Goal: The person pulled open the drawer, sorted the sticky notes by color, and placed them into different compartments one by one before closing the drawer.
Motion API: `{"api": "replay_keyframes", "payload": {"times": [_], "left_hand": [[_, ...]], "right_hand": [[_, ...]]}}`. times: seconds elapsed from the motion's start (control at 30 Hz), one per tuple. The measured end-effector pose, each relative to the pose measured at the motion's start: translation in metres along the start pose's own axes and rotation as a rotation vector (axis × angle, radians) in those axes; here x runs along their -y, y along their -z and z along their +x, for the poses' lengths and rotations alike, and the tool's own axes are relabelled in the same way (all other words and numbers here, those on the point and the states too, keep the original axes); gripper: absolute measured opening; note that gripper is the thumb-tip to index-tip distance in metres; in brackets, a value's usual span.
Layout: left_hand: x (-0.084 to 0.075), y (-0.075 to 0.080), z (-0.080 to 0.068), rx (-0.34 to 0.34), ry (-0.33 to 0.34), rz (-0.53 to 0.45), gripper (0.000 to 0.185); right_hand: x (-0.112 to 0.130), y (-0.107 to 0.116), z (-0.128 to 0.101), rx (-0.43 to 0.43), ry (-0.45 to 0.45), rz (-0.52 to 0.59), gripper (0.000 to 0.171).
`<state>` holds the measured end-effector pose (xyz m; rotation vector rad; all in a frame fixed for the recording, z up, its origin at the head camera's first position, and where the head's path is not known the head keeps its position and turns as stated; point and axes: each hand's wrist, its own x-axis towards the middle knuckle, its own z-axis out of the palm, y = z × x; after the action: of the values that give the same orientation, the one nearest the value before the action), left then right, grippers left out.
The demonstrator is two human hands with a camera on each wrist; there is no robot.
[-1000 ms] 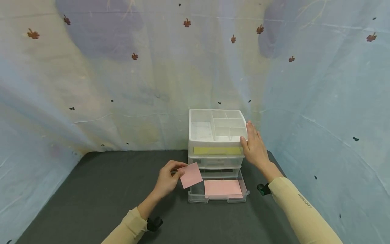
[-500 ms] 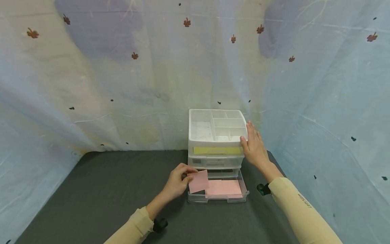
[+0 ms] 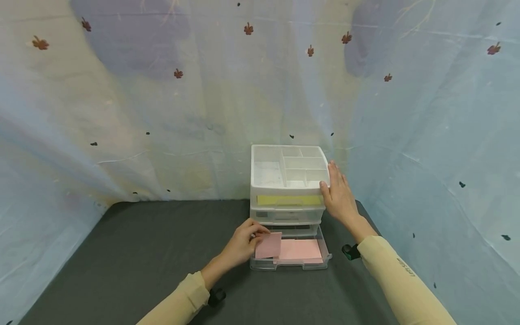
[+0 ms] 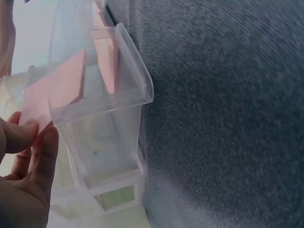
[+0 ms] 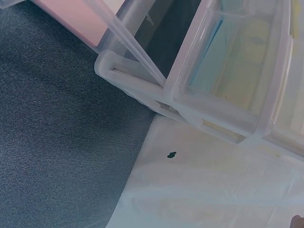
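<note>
A white plastic drawer unit (image 3: 287, 198) stands at the back of the dark table (image 3: 142, 253). Its bottom drawer (image 3: 290, 262) is pulled out and holds pink paper (image 3: 302, 249). My left hand (image 3: 243, 243) pinches a pink note (image 3: 268, 245) at its left edge, over the left part of the open drawer. In the left wrist view the note (image 4: 54, 90) lies partly inside the clear drawer (image 4: 102, 128), pinched by my fingers (image 4: 28, 142). My right hand (image 3: 338, 195) rests flat, fingers straight, against the unit's upper right side. Yellow paper (image 3: 289, 200) shows in the top drawer.
A divided tray (image 3: 289, 168) tops the unit. Pale blue patterned cloth (image 3: 162, 99) hangs behind and at both sides of the table. The right wrist view shows the unit's frame (image 5: 190, 95) from below and the cloth (image 5: 199, 190).
My left hand has carried the pink note rightward and down, from beside the drawer to over its left part. The right hand has stayed on the unit.
</note>
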<state>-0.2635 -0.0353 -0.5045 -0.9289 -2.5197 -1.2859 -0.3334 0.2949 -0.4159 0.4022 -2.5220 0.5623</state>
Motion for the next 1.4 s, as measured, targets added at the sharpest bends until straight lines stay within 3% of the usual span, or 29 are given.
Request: {"api": "replay_keyframes", "payload": {"times": [0.2, 0.47, 0.6, 0.83, 1.13, 1.4], "left_hand": [[0.005, -0.003, 0.0, 0.098, -0.049, 0.073, 0.027], [0.01, 0.001, 0.006, 0.157, -0.111, 0.132, 0.023], [0.011, 0.003, 0.009, 0.188, -0.133, 0.206, 0.02], [0.015, 0.004, 0.018, 0.191, -0.147, 0.426, 0.018], [0.015, 0.001, 0.026, 0.21, -0.113, 0.467, 0.017], [0.014, -0.002, 0.029, 0.251, -0.136, 0.598, 0.013]], "right_hand": [[0.0, 0.0, 0.0, 0.008, -0.009, 0.0, 0.068], [0.001, 0.0, 0.0, 0.014, -0.017, 0.002, 0.068], [0.001, -0.001, 0.0, 0.01, -0.014, 0.0, 0.068], [0.001, -0.001, 0.0, 0.008, -0.011, 0.003, 0.068], [0.0, -0.002, 0.001, 0.0, -0.009, 0.002, 0.068], [-0.001, -0.002, 0.0, -0.004, -0.012, -0.006, 0.069]]}}
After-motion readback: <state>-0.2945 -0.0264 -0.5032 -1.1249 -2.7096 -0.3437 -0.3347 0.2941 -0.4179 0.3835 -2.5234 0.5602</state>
